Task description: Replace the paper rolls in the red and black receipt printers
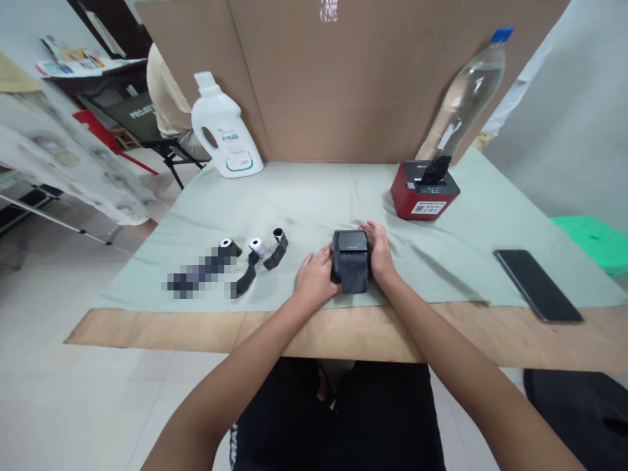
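Observation:
A small black portable receipt printer (351,241) rests on the cloth in front of me. A dark strip of paper (354,273) hangs from it toward me. My left hand (318,273) presses on its left side, and my right hand (381,252) grips the right side, fingers reaching along it. To the left lie paper rolls with dark strips unrolled: one roll (226,244) with a partly blurred strip, a middle roll (256,246), and a thin curled roll (279,243). Farther back on the right stands a red and black printer (424,191) with dark paper sticking out.
A white jug (228,127) and a clear bottle (464,98) with a blue cap lean on the cardboard panel (324,85) behind. A phone (537,286) lies near the front right. The table's wooden edge (196,330) faces me. A person (169,98) sits at back left.

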A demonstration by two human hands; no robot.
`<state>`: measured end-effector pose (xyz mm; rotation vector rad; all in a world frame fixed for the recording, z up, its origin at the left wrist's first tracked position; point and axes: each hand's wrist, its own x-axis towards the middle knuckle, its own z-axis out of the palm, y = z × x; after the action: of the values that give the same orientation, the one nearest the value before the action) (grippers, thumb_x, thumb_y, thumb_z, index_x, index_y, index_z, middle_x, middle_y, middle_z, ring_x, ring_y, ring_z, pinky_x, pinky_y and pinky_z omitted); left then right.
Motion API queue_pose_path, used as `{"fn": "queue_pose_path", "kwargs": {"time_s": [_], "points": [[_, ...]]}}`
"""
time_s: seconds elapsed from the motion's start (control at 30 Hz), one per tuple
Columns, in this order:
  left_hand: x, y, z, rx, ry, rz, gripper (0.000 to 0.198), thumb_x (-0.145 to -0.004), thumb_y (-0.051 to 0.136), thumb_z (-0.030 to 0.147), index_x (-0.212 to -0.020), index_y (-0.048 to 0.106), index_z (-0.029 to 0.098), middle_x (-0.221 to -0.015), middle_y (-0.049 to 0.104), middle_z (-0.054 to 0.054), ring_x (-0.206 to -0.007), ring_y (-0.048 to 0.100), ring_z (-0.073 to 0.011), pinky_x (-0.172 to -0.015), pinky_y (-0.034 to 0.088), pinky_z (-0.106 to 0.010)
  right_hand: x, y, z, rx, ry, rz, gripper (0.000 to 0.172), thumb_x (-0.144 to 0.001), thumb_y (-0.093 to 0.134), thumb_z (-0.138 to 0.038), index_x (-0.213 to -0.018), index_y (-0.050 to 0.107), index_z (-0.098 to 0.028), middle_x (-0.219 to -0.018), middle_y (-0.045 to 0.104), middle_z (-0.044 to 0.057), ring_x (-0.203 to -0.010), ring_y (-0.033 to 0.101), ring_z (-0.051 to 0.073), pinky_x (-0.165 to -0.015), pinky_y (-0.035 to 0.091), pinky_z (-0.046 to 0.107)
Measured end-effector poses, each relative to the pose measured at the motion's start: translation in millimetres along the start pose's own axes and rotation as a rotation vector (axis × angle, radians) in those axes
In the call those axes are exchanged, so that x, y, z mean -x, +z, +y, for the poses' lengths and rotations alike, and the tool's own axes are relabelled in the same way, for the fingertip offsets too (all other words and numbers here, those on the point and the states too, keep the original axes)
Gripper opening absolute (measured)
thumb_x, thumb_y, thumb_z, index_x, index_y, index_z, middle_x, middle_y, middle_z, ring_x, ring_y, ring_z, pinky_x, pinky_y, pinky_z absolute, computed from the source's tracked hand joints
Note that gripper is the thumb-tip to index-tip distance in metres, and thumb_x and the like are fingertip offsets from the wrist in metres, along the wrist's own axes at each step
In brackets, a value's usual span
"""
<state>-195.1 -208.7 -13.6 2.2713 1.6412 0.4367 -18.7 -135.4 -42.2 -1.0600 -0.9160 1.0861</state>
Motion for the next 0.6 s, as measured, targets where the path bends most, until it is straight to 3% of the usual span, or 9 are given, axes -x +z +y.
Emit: {"fn": "queue_pose_path", "kwargs": {"time_s": [0.17, 0.23, 0.37, 0.6], "points": [[-2, 0.9, 0, 0.019, -0.008, 0.008, 0.087, -0.082, 0.084, 0.043, -0.16, 0.049, 0.024, -0.171, 0.045, -0.013, -0.16, 0.042, -0.0309, -0.135, 0.029, -0.052, 4, 2, -3, 0.049, -0.022, 0.054, 0.056, -0.093, 0.053, -0.075, -0.113, 0.061, -0.024, -0.13, 0.073, 0.011, -0.126, 0.069, 0.026, -0.119, 0.047, 0.047], [-3, 0.3, 1, 0.037, -0.046, 0.013, 0.098, -0.079, 0.087, 0.053, -0.161, 0.045, 0.02, -0.171, 0.043, -0.017, -0.161, 0.04, -0.033, -0.135, 0.029, -0.053, 11, 3, -7, 0.072, -0.045, 0.095, 0.049, -0.095, 0.051, -0.072, -0.107, 0.06, -0.025, -0.125, 0.074, 0.01, -0.122, 0.07, 0.026, -0.117, 0.049, 0.047], [-7, -1.5, 2, 0.107, -0.091, 0.012, 0.129, -0.07, 0.091, 0.064, -0.17, 0.023, 0.018, -0.174, 0.034, -0.024, -0.164, 0.033, -0.0366, -0.134, 0.027, -0.057, 28, 6, -17, 0.131, -0.089, 0.142, 0.042, -0.099, 0.049, -0.064, -0.108, 0.063, -0.025, -0.125, 0.074, 0.009, -0.124, 0.068, 0.026, -0.118, 0.048, 0.047], [-24, -1.2, -2, 0.242, -0.02, -0.063, 0.155, -0.066, 0.091, 0.066, -0.171, -0.013, 0.017, -0.179, 0.019, -0.024, -0.168, 0.022, -0.036, -0.137, 0.014, -0.061, 45, 12, -24, 0.237, -0.122, 0.138, 0.052, -0.101, 0.045, -0.059, -0.125, 0.07, -0.02, -0.136, 0.073, 0.011, -0.133, 0.063, 0.029, -0.123, 0.042, 0.049]]}}
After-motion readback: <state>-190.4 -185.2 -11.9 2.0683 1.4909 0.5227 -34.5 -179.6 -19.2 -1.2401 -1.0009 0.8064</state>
